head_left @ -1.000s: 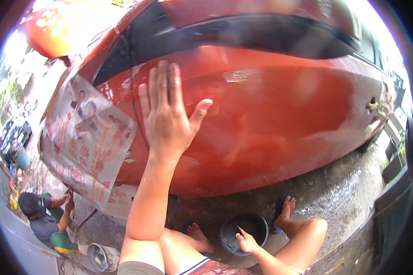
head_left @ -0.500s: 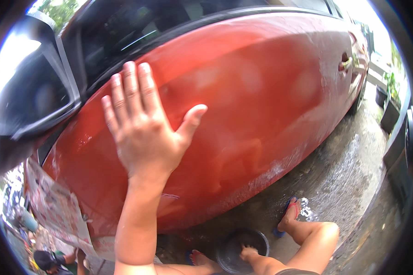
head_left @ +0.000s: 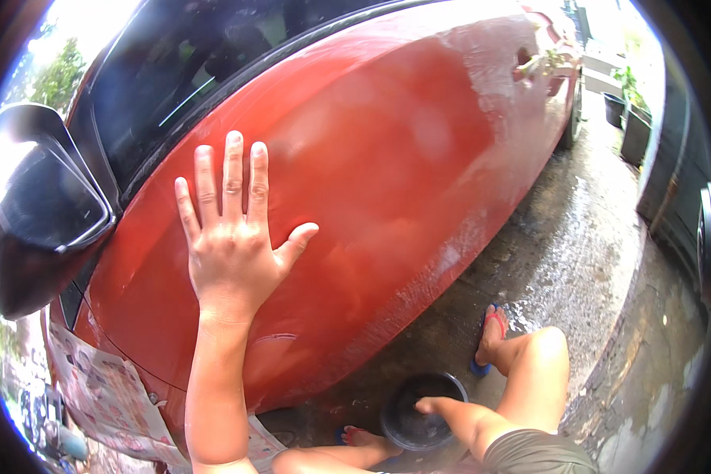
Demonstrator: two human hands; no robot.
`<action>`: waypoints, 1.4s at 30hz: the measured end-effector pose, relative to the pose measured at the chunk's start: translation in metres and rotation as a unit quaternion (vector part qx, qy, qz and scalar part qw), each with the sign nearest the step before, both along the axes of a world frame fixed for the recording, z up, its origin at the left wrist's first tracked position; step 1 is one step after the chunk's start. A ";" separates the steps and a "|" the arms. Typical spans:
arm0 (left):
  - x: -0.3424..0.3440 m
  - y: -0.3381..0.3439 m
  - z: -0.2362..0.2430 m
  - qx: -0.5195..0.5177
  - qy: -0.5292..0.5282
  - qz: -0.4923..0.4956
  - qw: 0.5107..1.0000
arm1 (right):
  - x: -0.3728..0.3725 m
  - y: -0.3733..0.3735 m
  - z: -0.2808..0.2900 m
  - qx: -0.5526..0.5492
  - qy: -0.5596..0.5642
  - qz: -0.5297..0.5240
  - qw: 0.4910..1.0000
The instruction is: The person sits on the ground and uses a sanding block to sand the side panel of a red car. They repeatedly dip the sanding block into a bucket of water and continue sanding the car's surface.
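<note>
My left hand [head_left: 233,257] rests flat against the red car door [head_left: 387,189], its fingers spread and nothing under it that I can see. My right hand [head_left: 428,406] reaches down into a dark round bucket [head_left: 448,385] on the ground. Its fingers are out of sight inside, so whether they hold anything does not show. The door's surface looks wet, with pale streaks of suds toward its far and lower edges.
A black side mirror [head_left: 47,205] juts out at the left. Printed paper sheets [head_left: 107,387] cover the car's lower front part. My foot in a flip-flop [head_left: 493,328] stands on wet concrete [head_left: 569,229]. Potted plants [head_left: 628,91] line the far right.
My right hand has sunk deeper into the bucket, and its fingers no longer show. The left hand remains spread on the door, while the view has shifted.
</note>
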State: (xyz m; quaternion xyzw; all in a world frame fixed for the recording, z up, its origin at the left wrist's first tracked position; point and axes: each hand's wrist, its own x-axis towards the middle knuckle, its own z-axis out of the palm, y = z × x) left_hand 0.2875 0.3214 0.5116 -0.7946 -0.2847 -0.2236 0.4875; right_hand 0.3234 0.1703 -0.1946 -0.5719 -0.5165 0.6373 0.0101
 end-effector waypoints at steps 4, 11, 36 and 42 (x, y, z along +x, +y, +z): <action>-0.016 -0.004 -0.011 -0.039 0.015 -0.021 0.999 | 0.048 0.031 0.097 -0.061 0.076 -0.216 0.972; -0.047 -0.008 -0.029 0.021 -0.094 0.002 0.995 | 0.236 0.051 0.287 -0.011 -0.045 -0.204 0.978; 0.023 -0.003 -0.100 -0.078 0.102 -0.050 0.990 | 0.329 -0.124 0.044 0.136 0.133 -0.859 0.476; 0.007 -0.010 -0.158 -0.061 0.279 -0.059 0.956 | 0.374 -0.168 0.192 0.296 0.177 -0.847 0.405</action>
